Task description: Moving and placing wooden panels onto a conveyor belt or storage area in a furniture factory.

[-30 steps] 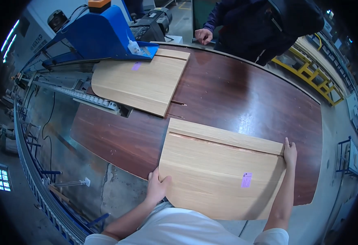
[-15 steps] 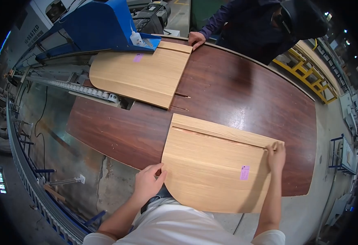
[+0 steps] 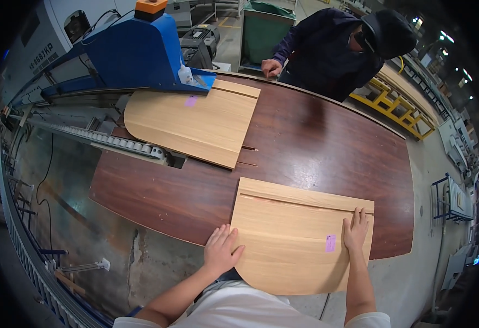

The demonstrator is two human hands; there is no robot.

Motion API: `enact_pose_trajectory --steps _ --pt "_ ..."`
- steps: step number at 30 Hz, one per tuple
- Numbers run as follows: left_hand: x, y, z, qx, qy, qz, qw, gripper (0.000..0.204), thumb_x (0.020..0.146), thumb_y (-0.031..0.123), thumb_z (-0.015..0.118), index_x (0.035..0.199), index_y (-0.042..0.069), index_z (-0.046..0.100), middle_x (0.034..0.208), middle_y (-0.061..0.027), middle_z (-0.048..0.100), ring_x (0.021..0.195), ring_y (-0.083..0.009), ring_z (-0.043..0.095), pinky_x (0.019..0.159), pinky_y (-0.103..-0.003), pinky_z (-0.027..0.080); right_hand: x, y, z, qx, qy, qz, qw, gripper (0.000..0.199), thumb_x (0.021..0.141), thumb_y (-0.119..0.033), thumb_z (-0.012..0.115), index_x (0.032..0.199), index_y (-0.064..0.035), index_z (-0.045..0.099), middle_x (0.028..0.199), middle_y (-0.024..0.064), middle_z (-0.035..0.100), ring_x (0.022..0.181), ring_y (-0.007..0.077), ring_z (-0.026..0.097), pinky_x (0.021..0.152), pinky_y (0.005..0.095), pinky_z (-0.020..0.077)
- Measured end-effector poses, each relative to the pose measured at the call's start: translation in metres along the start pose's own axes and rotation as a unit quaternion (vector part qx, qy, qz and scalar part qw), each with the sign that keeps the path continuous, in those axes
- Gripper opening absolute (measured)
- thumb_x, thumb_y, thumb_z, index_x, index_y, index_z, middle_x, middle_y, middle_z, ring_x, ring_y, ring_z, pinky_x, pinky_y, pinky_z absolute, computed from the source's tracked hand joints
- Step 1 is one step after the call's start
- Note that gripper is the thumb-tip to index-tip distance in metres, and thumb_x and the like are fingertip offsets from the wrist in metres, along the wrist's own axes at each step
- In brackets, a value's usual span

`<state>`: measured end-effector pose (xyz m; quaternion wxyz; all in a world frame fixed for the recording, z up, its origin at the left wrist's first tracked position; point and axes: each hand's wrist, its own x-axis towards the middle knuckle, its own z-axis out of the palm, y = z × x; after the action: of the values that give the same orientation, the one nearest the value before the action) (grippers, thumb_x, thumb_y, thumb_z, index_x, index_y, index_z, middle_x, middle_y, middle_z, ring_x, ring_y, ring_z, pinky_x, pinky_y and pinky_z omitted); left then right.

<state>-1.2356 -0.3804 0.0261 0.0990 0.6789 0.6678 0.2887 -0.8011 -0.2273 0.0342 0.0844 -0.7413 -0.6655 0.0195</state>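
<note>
In front of me lies a light wood panel (image 3: 283, 235) with a rounded near-left corner, a long groove (image 3: 299, 205) along its far side and a small purple label (image 3: 330, 243). It rests partly on the dark red-brown tabletop and sticks out over the near edge. My left hand (image 3: 221, 250) is open against the panel's left edge, its fingers stretched out and thumb apart. Flat on the panel near its right end, my right hand (image 3: 355, 232) is open, fingertips by the groove. A second similar panel (image 3: 190, 123) lies farther off at the left, partly under a blue machine guard.
The blue machine guard (image 3: 135, 54) holds a small white bottle (image 3: 185, 75). A chain-like track (image 3: 103, 139) runs beside the far panel. Across the tabletop (image 3: 327, 147) stands a co-worker (image 3: 327, 49), one hand (image 3: 272, 68) near the edge. A yellow rack (image 3: 395, 112) stands at the far right.
My right hand has opened from a pinch at the groove's end and now lies flat. My left fingers have straightened along the panel's edge. The co-worker's hand has left the far panel's corner.
</note>
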Motion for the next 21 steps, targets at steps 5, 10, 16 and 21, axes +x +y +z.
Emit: enact_pose_trajectory --steps 5,10,16,21 --pt "0.037 -0.019 -0.019 -0.22 -0.075 -0.174 0.957 0.048 0.085 0.027 0.073 0.124 0.003 0.062 0.121 -0.0237 0.064 0.118 -0.0338 0.061 0.101 -0.044 0.048 0.021 -0.106 -0.008 0.238 0.056 0.059 0.968 0.046 0.096 -0.028 0.059 0.132 0.0001 0.054 0.139 0.0186 0.048 0.128 0.034 0.046 0.105 0.0424 0.0405" --pt "0.143 -0.11 -0.015 -0.688 0.146 -0.392 0.594 0.07 0.098 0.023 0.058 0.153 0.003 0.019 0.154 -0.0224 0.033 0.141 -0.0345 0.038 0.113 -0.044 0.036 0.042 -0.308 0.025 0.43 -0.106 -0.05 0.895 0.066 0.092 -0.042 0.064 0.138 0.0033 0.05 0.125 0.0241 0.061 0.112 0.0341 0.061 0.097 0.0414 0.0477" --pt "0.217 -0.116 0.007 -0.739 0.11 -0.426 0.511 0.054 0.103 0.031 0.051 0.145 0.0 0.036 0.147 -0.0215 0.043 0.141 -0.0355 0.037 0.116 -0.051 0.03 0.094 -0.395 0.11 0.505 -0.13 -0.003 0.853 0.055 0.094 -0.038 0.063 0.133 0.0014 0.055 0.104 0.0135 0.068 0.088 0.023 0.066 0.076 0.0354 0.055" --pt "0.207 -0.128 0.021 -0.699 0.123 -0.437 0.552 0.032 0.1 0.019 0.058 0.124 -0.001 0.05 0.122 -0.0157 0.059 0.116 -0.0327 0.06 0.1 -0.047 0.051 0.123 -0.417 0.103 0.608 -0.278 0.149 0.728 0.042 0.097 -0.039 0.059 0.116 -0.0024 0.062 0.092 0.0078 0.065 0.073 0.0197 0.062 0.062 0.0346 0.0521"
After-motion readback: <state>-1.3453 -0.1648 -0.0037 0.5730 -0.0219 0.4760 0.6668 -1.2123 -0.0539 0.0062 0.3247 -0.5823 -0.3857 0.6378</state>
